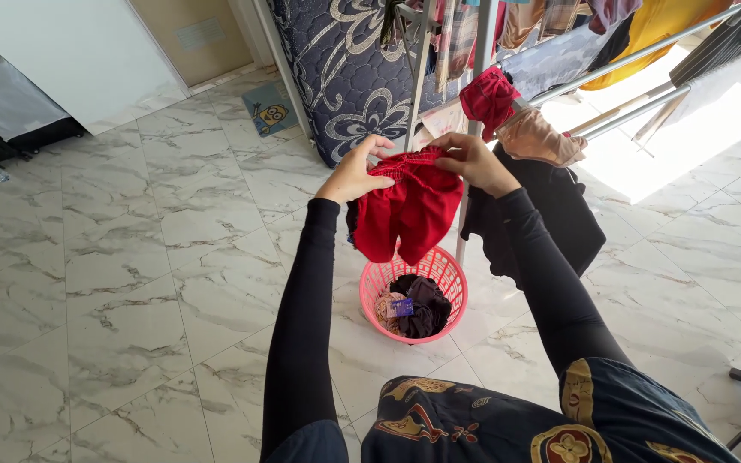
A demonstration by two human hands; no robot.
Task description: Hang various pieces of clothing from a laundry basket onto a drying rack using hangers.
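You stand at a metal drying rack (619,64) already crowded with hung washing, on a pale marbled tile floor (130,283), and by the look of things you are midway through pegging out a load: one piece is up in your hands, not yet on a rail. That piece is the red garment (409,214), held at chest height just in front of the rack's upright post and directly above the pink laundry basket (372,296). Your left hand (355,174) pinches the gathered top edge on one side, and your right hand (473,161) pinches it on the other, fingers pressed together on the cloth, so the rest hangs down between them. The fabric is a strong, even red, soft and creased, bunched at the top and falling in loose folds; whether it is damp you cannot tell from here. The next move, as I judge it, calls for spreading that edge flat and finding a free stretch of rail, since the near bars already carry another red piece (489,99) and a tan one (538,139). Dark clothes (422,307) remain in the basket.
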